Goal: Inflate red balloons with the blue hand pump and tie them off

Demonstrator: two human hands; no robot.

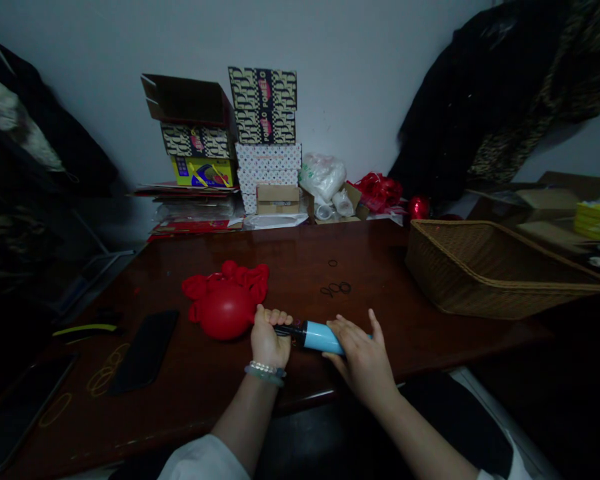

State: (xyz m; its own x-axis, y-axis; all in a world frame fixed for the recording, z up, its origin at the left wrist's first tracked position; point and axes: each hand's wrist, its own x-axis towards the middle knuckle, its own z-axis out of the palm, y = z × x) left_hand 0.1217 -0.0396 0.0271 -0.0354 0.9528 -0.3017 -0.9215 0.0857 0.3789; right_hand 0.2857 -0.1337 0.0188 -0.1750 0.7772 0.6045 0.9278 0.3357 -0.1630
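Note:
My left hand (270, 337) is closed around the black nozzle end of a blue hand balloon pump (323, 337), just above the table's front part. From the far side of that fist bulges a partly inflated red balloon (227, 312); its neck is hidden in my fingers. My right hand (360, 353) is wrapped over the pump's blue body, with one finger sticking up. Behind the inflated balloon lies a bunch of red balloons (250, 280), some round and some limp-looking.
Several dark elastic bands (343, 288) lie beyond the pump. A wicker basket (445, 283) stands right. Left are a black phone-like slab (147, 350), yellow rubber bands (103, 377) and another dark device (25, 407). Stacked boxes (265, 107) and plastic bags (325, 175) line the wall.

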